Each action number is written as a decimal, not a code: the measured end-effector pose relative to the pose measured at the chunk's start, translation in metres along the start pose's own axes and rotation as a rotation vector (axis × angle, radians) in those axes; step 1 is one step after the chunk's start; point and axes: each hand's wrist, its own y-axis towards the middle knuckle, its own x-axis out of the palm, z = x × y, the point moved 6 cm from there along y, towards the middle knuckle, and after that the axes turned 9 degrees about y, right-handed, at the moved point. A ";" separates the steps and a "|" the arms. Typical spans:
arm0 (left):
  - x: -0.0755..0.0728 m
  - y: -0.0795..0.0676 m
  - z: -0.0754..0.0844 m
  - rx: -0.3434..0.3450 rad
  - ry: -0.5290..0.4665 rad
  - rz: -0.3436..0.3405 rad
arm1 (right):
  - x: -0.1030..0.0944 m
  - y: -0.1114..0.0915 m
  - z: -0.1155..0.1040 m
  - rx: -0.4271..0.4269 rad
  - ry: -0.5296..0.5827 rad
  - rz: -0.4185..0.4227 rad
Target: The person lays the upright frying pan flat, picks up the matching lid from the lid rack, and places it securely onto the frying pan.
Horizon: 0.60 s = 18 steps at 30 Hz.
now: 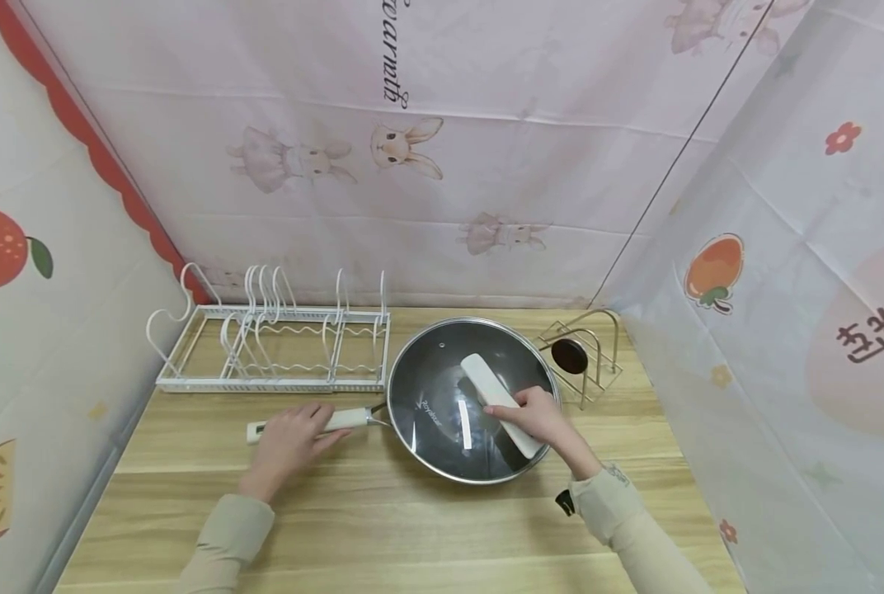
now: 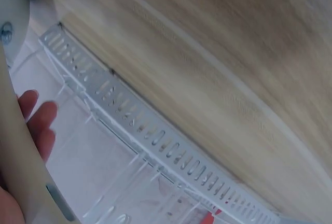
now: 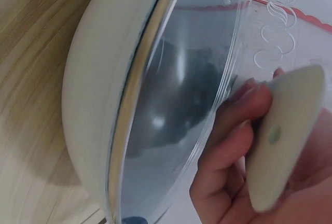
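A cream-coloured frying pan (image 3: pixel 91 89) with deep, rounded sides sits on the wooden table. Over it lies a domed glass lid (image 1: pixel 430 363) with a metal rim. My left hand (image 1: pixel 286 441) grips the pan's long cream handle (image 1: pixel 349 418), which points left; in the left wrist view the fingers (image 2: pixel 44 123) show past the handle's far side. With my right hand (image 1: pixel 537 417) I hold the lid's long white handle (image 1: pixel 486 379), thumb on one side and curled fingers (image 3: pixel 223 151) on the other. Part of the pan's inside shows dark through the glass.
Behind my left hand stands a white metal rack (image 1: pixel 264 385) with upright loops. At the right, close to the lid's edge, is a gold wire rack (image 1: pixel 598 338) with a dark round disc (image 1: pixel 570 356) at it. Printed cloth walls (image 1: pixel 486 190) enclose the back and sides.
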 end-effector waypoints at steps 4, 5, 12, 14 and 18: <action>-0.005 0.002 -0.003 0.015 -0.019 0.015 | -0.006 -0.006 -0.002 -0.044 -0.056 -0.008; -0.007 0.003 -0.004 0.021 -0.022 0.023 | -0.007 -0.008 -0.002 -0.046 -0.072 -0.003; -0.017 0.005 -0.006 0.067 -0.067 0.092 | -0.022 -0.027 -0.011 -0.044 -0.157 0.044; -0.018 0.004 -0.007 0.077 -0.068 0.103 | -0.026 -0.033 -0.015 -0.063 -0.181 0.063; -0.023 0.005 -0.008 0.088 -0.074 0.128 | -0.037 -0.041 -0.021 -0.111 -0.189 0.100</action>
